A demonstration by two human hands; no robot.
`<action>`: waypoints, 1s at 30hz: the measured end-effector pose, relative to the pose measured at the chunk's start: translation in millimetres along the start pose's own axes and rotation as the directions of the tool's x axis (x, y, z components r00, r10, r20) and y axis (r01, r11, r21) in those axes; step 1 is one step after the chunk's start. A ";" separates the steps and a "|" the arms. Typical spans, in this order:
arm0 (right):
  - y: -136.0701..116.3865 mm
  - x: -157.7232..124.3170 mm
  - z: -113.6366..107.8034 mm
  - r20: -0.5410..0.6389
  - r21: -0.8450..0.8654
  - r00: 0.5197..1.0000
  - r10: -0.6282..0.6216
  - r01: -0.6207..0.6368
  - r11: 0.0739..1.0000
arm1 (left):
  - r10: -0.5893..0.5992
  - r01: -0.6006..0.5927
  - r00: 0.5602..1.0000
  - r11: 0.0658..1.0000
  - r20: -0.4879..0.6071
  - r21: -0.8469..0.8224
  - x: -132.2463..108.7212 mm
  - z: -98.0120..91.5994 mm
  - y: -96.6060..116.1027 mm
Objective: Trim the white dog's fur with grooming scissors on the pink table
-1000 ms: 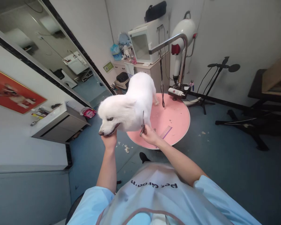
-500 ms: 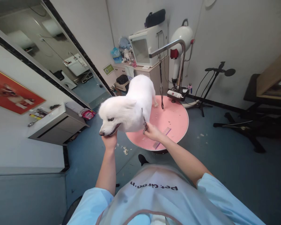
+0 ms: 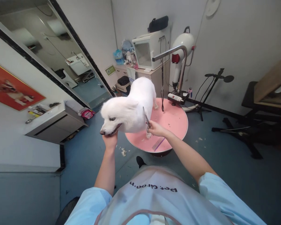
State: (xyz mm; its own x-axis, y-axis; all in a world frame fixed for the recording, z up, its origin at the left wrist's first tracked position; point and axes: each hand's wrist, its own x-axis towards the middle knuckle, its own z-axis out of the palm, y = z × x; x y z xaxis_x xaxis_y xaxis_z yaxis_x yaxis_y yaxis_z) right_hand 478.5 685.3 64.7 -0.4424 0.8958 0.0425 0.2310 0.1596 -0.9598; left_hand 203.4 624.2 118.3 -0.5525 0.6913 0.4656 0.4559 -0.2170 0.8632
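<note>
Wall picture (image 3: 15,89): red ground, far left.
Left hand (image 3: 110,142): cupped under the chin of the white dog (image 3: 140,100), grasping it from below; fingers largely hidden.
White dog: standing on the round pink table (image 3: 178,122), head turned left and out past the rim.
Scissors (image 3: 147,120): points up, tilted slightly left, beside the chest; contact with coat cannot be told.
Right hand (image 3: 155,128): closed round the handles of the scissors.
Comb (image 3: 158,144): flat near the table's front edge.
Looped lead (image 3: 162,100): hanging above the table.
White bottle (image 3: 175,97): on its side, far edge.
Dryer (image 3: 183,43): white and red, behind.
</note>
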 end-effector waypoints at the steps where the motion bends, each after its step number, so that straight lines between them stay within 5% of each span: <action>1: -0.2 0.1 -1.3 -0.004 0.003 1.000 0.000 0.000 1.000 | -0.008 0.008 1.000 1.000 0.003 0.000 -0.2 -0.1 0.1; 15: -12.7 -3.3 -18.3 0.109 0.029 0.993 0.050 -0.054 0.998 | -0.069 0.069 0.998 0.996 -0.008 -0.064 -1.2 1.0 0.9; 30: -36.4 -1.3 -30.0 0.181 0.007 0.983 -0.037 0.036 0.999 | -0.090 0.088 0.996 0.995 -0.030 -0.056 0.5 0.5 -3.0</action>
State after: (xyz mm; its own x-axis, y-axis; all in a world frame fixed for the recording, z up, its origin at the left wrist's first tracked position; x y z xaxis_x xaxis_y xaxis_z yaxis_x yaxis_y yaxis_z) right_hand 496.6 690.8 108.0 -0.6003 0.7993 0.0271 0.2084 0.1891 -0.9596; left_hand 202.1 625.5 115.8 -0.6120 0.6869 0.3919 0.3657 -0.1936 0.9104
